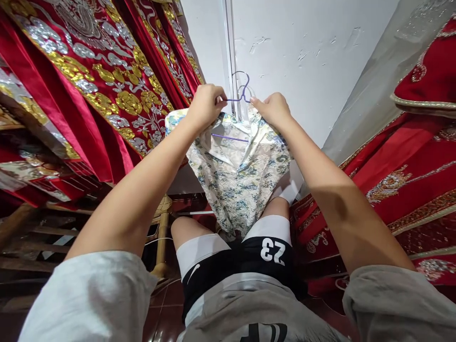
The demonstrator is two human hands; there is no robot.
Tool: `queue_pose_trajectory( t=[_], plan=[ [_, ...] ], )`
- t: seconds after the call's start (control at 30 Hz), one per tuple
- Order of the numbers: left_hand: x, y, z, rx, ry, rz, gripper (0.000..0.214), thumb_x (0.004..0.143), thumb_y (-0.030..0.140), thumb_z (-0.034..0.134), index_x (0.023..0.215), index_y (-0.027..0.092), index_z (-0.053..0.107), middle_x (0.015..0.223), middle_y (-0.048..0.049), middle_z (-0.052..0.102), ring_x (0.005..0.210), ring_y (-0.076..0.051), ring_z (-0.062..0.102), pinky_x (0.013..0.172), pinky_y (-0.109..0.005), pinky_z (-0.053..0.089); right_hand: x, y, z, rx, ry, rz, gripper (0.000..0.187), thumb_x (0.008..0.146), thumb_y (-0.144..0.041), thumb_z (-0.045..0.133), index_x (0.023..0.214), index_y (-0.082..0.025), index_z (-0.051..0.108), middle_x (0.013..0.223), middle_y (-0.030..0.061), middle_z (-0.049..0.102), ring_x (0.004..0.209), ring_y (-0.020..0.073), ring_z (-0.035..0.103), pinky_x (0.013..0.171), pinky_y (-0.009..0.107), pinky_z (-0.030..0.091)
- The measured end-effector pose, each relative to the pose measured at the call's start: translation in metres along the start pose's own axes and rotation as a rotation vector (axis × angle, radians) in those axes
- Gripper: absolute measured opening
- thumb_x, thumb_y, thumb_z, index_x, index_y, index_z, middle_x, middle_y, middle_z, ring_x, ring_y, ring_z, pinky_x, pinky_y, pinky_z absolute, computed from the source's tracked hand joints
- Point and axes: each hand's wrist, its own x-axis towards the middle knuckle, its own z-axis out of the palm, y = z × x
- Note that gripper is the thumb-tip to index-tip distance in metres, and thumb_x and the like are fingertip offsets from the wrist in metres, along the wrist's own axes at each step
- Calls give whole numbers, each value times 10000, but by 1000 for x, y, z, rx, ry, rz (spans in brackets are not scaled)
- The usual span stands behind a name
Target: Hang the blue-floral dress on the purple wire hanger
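Note:
A floral blouse with a V neck hangs in front of my legs on a thin purple hanger. Its hook points up, and the hanger's lower bar shows through the neck opening. My left hand pinches the hanger's left arm at the blouse's shoulder. On the other side, my right hand is closed at the right shoulder, with thumb and fingers on the hanger near the collar. Parts of the hanger are hidden under the cloth.
Red cloths with gold and silver embroidery hang at the left. Red beaded garments hang at the right beside a translucent cover. Ahead stands a white wall with a vertical metal strip. A bamboo stool is low at the left.

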Motion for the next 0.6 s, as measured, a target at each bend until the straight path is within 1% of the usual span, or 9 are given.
queue_pose_trajectory(
  t=[0.1, 0.2, 0.3, 0.37, 0.4, 0.43, 0.47, 0.53, 0.6],
  plan=[
    [-19, -14, -15, 53, 10, -15, 274, 925, 462, 727, 848, 216, 632, 778, -44, 676, 931, -227, 645, 1015, -432, 522, -6, -20, 11, -8, -19, 7, 435, 1027, -540, 462, 786, -189, 551, 747, 42, 500, 809, 206, 585, 789, 363, 516],
    [-46, -17, -22, 98, 7, -32, 279, 947, 487, 672, 907, 211, 659, 866, -91, 695, 1009, -287, 667, 1008, -461, 522, -31, -38, 14, 11, 11, -32, 337, 1023, -461, 469, 872, -187, 594, 823, 77, 585, 916, 251, 608, 854, 399, 522],
    [-69, -11, -12, 133, 12, -44, 342, 1006, 502, 550, 1037, 184, 672, 1003, -125, 704, 1079, -301, 659, 1053, -489, 497, -71, -53, 9, 39, 135, -49, 237, 1005, -388, 487, 1008, -203, 635, 998, 113, 653, 1064, 288, 600, 945, 459, 504],
    [-79, -5, 2, 146, 42, -76, 352, 1040, 474, 479, 1104, 182, 663, 1064, -133, 693, 1113, -305, 648, 1079, -516, 473, -101, -63, 5, 76, 214, -39, 239, 999, -380, 489, 1064, -214, 649, 1103, 123, 663, 1137, 295, 585, 980, 481, 488],
    [-82, -2, 9, 147, 65, -98, 335, 1048, 450, 464, 1123, 188, 659, 1078, -134, 687, 1127, -311, 641, 1087, -536, 460, -115, -67, 4, 103, 214, -11, 256, 1003, -392, 481, 1056, -212, 656, 1106, 123, 669, 1131, 291, 593, 970, 473, 490],
    [-83, 1, 17, 145, 89, -122, 311, 1051, 424, 459, 1134, 197, 656, 1087, -134, 681, 1140, -318, 633, 1091, -560, 448, -129, -71, 5, 132, 167, 41, 289, 1012, -415, 464, 1018, -207, 664, 1062, 117, 682, 1084, 282, 616, 941, 454, 497],
    [-85, 4, 24, 140, 112, -146, 286, 1051, 398, 459, 1139, 209, 655, 1095, -134, 674, 1154, -328, 623, 1093, -585, 435, -142, -74, 7, 162, 63, 119, 348, 1021, -457, 444, 950, -202, 670, 974, 107, 693, 993, 268, 643, 894, 429, 506],
    [-86, 6, 34, 120, 154, -185, 255, 1048, 360, 459, 1137, 232, 661, 1118, -135, 653, 1184, -346, 600, 1090, -629, 409, -163, -76, 18, 211, -305, 337, 525, 1016, -597, 414, 792, -192, 661, 759, 87, 684, 773, 241, 660, 797, 392, 506],
    [-86, 3, 42, 85, 204, -195, 242, 1042, 349, 468, 1118, 246, 673, 1135, -137, 630, 1206, -356, 576, 1085, -652, 391, -177, -70, 38, 222, -681, 564, 669, 966, -744, 406, 675, -187, 636, 601, 89, 654, 620, 236, 640, 738, 384, 495]
  ],
)
